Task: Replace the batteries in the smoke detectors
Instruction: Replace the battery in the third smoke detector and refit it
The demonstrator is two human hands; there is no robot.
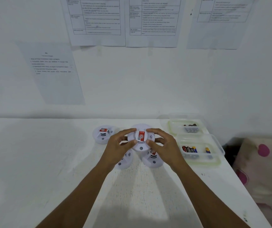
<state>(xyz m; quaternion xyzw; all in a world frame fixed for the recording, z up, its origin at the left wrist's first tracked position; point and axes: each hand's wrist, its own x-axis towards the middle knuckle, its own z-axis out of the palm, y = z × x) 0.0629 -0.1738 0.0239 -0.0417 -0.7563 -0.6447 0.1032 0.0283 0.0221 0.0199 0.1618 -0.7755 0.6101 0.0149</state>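
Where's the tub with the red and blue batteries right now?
Head view: the near tub sits on the right side of the table, just right of the right hand, in front of the second tub that stands by the wall.

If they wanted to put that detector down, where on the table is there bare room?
Widest bare patch: the table's left side, left of the far-left detector. Another lies between the forearms, near the front edge. Crowded: the centre, where left hand and right hand hold the held detector above two more detectors, and the right side, with two battery boxes.
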